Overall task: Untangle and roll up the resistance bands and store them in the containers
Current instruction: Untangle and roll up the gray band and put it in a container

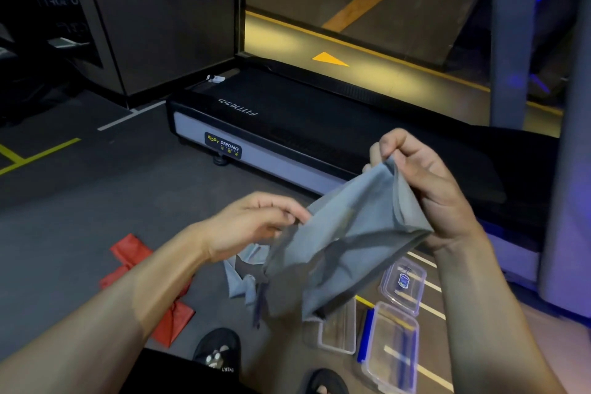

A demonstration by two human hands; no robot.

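Note:
A wide blue-grey resistance band hangs spread between both hands above the floor. My right hand pinches its upper edge, held higher. My left hand pinches the band's left edge with fingertips. The band's lower tail trails down toward the floor. A red resistance band lies crumpled on the floor at the left, partly behind my left forearm. On the floor at the lower right sit clear plastic containers: one with a blue-labelled lid, one open box partly behind the band, and one with blue clips.
A black treadmill deck with a grey side panel runs across the floor ahead. A grey pillar stands at the right. My sandalled feet show at the bottom. Yellow and white lines mark the dark floor.

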